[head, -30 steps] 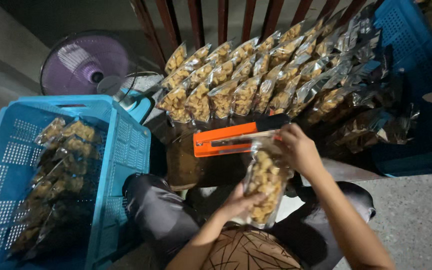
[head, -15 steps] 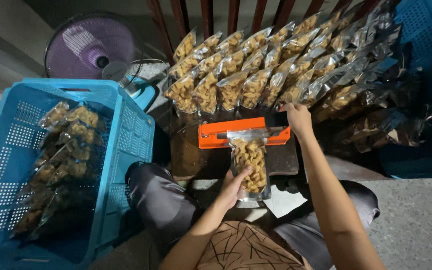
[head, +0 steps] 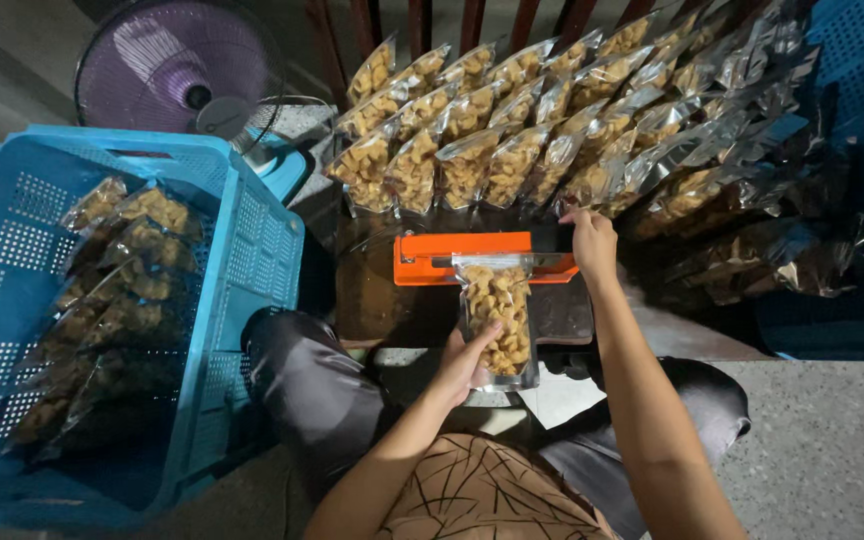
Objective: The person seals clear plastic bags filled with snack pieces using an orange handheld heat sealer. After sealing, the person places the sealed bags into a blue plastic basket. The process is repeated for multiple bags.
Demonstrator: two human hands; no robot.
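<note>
Left hand (head: 467, 362), at 6 o'clock, fingers closed around the lower part of a clear bag of snacks (head: 497, 318). The bag lies flat, its top edge inside the orange sealer (head: 482, 258) just beyond. Right hand (head: 592, 243), at 1 o'clock from the bag, presses on the sealer's right end, fingers curled over it. Blue crate (head: 252, 260) at 9 o'clock holds filled bags. Rows of sealed bags (head: 492, 150) stand at 12 o'clock. Fan (head: 180, 72) at 11 o'clock, farthest.
</note>
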